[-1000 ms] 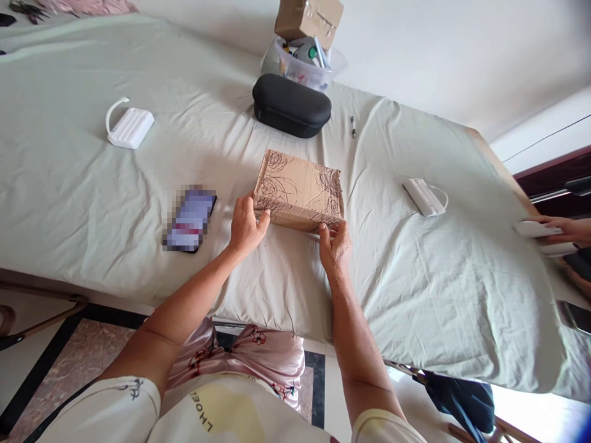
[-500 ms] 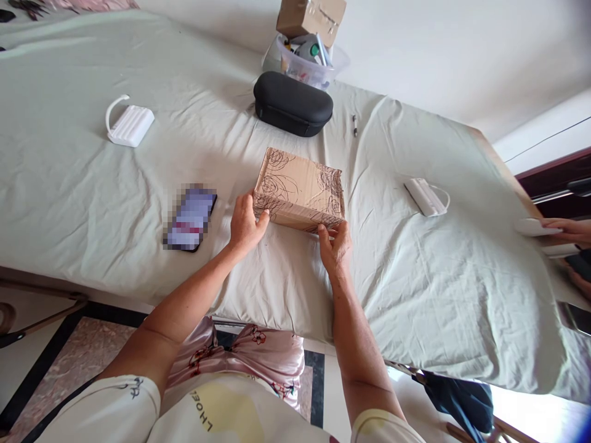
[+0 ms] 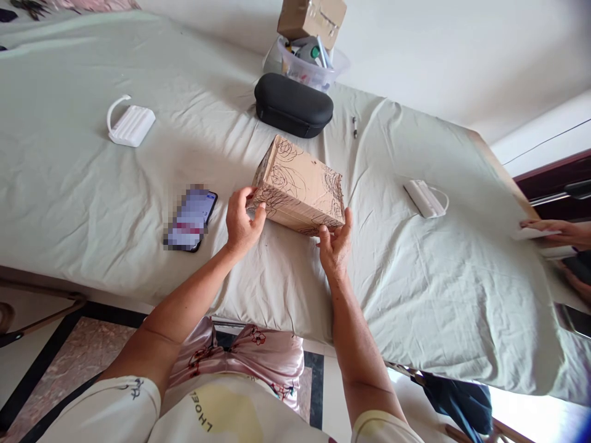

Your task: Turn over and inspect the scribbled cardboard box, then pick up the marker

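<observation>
A brown cardboard box (image 3: 300,184) with dark scribbled swirls on it is between my hands over the cloth-covered table, its left end tipped up. My left hand (image 3: 243,220) grips its near left corner, thumb on the front face and fingers round the side. At the near right corner my right hand (image 3: 335,246) holds it the same way, thumb low on the front. The box's underside is hidden. Left of my left hand lies a phone (image 3: 191,220) with a lit, partly blurred screen.
Behind the box sits a black zipped case (image 3: 293,104), then a clear plastic basket (image 3: 307,74) and another carton (image 3: 311,21). White power banks lie left (image 3: 132,125) and right (image 3: 423,198). A pen (image 3: 354,127) is near the case. Another person's hand (image 3: 561,232) holds something white.
The box's left end has risen and the box has turned slightly, its far left corner higher. My left hand has shifted a little left. At the right, the other person's hand has moved slightly.
</observation>
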A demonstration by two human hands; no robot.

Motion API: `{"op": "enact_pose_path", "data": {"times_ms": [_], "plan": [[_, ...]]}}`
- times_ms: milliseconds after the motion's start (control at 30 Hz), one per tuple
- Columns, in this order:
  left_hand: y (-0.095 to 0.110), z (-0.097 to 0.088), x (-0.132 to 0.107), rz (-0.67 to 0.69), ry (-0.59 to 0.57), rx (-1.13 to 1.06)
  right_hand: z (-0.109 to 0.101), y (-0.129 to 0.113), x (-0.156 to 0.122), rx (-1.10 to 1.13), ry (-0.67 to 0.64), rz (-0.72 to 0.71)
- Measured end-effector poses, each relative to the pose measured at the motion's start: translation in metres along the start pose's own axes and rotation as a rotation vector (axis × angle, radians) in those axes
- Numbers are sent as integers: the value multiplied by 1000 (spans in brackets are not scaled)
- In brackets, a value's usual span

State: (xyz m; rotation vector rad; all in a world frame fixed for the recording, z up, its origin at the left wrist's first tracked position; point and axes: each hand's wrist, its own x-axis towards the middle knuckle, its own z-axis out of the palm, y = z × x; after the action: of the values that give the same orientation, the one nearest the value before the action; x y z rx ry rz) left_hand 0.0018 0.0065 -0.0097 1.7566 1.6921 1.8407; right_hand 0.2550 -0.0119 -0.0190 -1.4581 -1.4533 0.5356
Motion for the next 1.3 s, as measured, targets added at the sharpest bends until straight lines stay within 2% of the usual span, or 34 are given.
{"op": "enact_pose_path", "data": {"times_ms": [133,267,433,567,733,1000,1300], "plan": [[5,-8,7,128,79,-20,2,-1,-2,70,-51,-22],[8,-16,14,199,136,-24,4,-3,-3,123,-102,-20],[10,-22,18,240,101,-57,2,-3,0,57,-29,-46],[9,-21,16,126,53,-53,-1,-7,2,17,-12,-76],[4,-10,12,-108,-30,-264,-2,-10,3,-34,-30,-97],[5,-10,11,-195,-64,-439,-3,-8,0,33,-41,-68],[8,-13,14,-186,-10,-398,-1,-9,-2,82,-139,-14]]}}
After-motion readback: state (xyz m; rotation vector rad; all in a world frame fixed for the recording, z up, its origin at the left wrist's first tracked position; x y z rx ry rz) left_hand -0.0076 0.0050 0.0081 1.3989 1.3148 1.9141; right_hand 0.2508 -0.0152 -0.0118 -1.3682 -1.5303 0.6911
